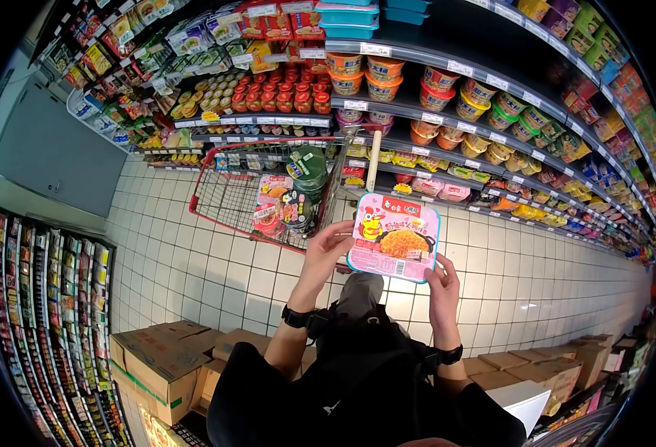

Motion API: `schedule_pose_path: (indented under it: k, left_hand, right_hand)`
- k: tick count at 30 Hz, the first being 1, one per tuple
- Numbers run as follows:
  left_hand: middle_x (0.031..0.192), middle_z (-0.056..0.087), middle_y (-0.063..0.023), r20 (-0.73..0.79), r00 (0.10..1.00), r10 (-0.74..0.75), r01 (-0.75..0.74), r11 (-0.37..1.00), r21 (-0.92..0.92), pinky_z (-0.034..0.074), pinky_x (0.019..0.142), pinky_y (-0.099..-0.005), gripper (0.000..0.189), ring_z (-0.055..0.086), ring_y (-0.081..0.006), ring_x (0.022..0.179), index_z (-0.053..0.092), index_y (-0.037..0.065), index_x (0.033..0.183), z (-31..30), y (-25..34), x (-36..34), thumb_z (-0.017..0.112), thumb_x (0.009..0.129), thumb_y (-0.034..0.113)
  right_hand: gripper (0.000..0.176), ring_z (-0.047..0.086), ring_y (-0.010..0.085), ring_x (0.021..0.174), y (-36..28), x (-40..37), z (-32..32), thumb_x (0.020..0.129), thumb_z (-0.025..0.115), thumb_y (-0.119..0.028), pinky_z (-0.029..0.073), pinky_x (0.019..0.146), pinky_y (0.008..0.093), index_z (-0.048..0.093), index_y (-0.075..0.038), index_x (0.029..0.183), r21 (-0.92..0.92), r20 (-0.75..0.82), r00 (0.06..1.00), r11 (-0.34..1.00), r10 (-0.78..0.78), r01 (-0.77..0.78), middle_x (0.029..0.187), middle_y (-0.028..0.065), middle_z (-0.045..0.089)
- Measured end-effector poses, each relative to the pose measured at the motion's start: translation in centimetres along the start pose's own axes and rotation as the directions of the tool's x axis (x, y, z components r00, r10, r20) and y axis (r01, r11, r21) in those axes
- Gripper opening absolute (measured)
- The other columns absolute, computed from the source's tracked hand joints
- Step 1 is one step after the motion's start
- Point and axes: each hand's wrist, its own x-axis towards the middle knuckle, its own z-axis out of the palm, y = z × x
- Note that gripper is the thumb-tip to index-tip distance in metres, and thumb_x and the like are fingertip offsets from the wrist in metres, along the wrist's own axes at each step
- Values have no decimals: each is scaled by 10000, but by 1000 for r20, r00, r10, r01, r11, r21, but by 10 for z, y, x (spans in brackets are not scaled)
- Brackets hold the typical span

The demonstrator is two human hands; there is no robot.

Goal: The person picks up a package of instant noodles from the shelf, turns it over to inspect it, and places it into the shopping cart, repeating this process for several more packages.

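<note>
Between both hands I hold a pink box of instant noodles (pixel 396 237) with a light-blue edge, a cartoon chicken and a noodle picture on its lid. My left hand (pixel 331 244) grips its left side, and my right hand (pixel 442 279) pinches the lower right corner. Just beyond my left hand stands a wire shopping cart (pixel 224 201) with red trim and a pale handle. In the cart lie a black noodle bowl (pixel 297 211), a dark green round package (pixel 308 170), a pink noodle pack (pixel 275 188) and a pink-red cup (pixel 267 220).
Ahead, a long shelf (pixel 447 68) carries several noodle bowls, and red-lidded jars (pixel 283 97) stand further left. Cardboard boxes (pixel 168 365) are stacked behind me on the left, with more boxes (pixel 537 369) on the right. Another stocked rack (pixel 48 298) stands at far left. White tiled floor (pixel 171 261) runs between.
</note>
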Motion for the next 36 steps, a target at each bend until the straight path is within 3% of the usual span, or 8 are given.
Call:
schedule_pose_path:
  k: [12,16,20,24,26,27,32,36]
  left_hand:
    - [1170,652,-76,-68,998,-7,10,999,33,494,911,-263,391,618,-115,1034,569,3,1290,-52,15,-54,660,912,43]
    - [1171,654,-71,-139,989,-50,56,998,42,490,919,-262,396,622,-115,1039,562,-13,1301,-87,19,-56,640,914,19]
    - [1197,654,-80,-173,985,-17,24,999,37,489,926,-265,389,617,-118,1053,559,-22,1301,-138,28,-41,619,918,-3]
    - [1191,656,-84,-177,984,-28,36,999,38,489,921,-263,387,616,-118,1055,558,-20,1303,-208,43,-12,622,922,6]
    - [1189,657,-89,-157,987,-43,50,998,44,490,919,-263,388,617,-121,1054,557,-19,1305,-251,57,7,623,923,10]
    - [1189,656,-94,-152,987,-47,55,997,47,491,919,-265,389,617,-124,1054,556,-17,1307,-274,63,15,624,925,14]
    - [1175,658,-97,-125,991,-43,54,995,87,501,912,-279,374,619,-140,1052,560,-10,1292,-377,100,68,622,923,9]
    - [1158,661,-94,-92,994,-64,75,989,128,502,916,-287,376,619,-146,1047,561,-11,1283,-458,108,111,618,911,-13]
  right_hand:
    - [400,601,143,1044,22,-22,32,910,562,-28,447,946,293,495,7,1304,-46,132,990,998,57,-51,1159,151,673]
    - [395,583,163,1102,30,-16,67,928,532,-25,415,990,301,486,5,1319,-49,171,980,994,102,-95,1291,207,608]
    - [424,566,169,1146,51,-3,121,927,540,-38,406,1009,305,462,-4,1342,-66,207,970,991,131,-119,1282,207,614]
    - [443,591,155,1110,71,16,193,927,539,-60,440,956,291,461,-19,1360,-72,177,973,988,147,-136,1249,145,643]
    - [442,601,150,1088,74,24,244,927,534,-65,453,928,282,465,-11,1361,-140,37,972,964,232,-224,1212,119,660]
    - [407,590,140,1071,93,37,259,952,487,-71,460,916,269,470,-5,1353,-113,109,984,986,138,-126,1262,122,607]
    - [432,524,173,1214,136,78,366,934,501,-46,410,1022,299,457,12,1359,-54,53,992,993,112,-109,1321,123,558]
    - [446,530,137,1136,148,106,446,924,492,-35,420,939,263,464,-18,1369,-139,42,991,983,124,-117,1298,82,567]
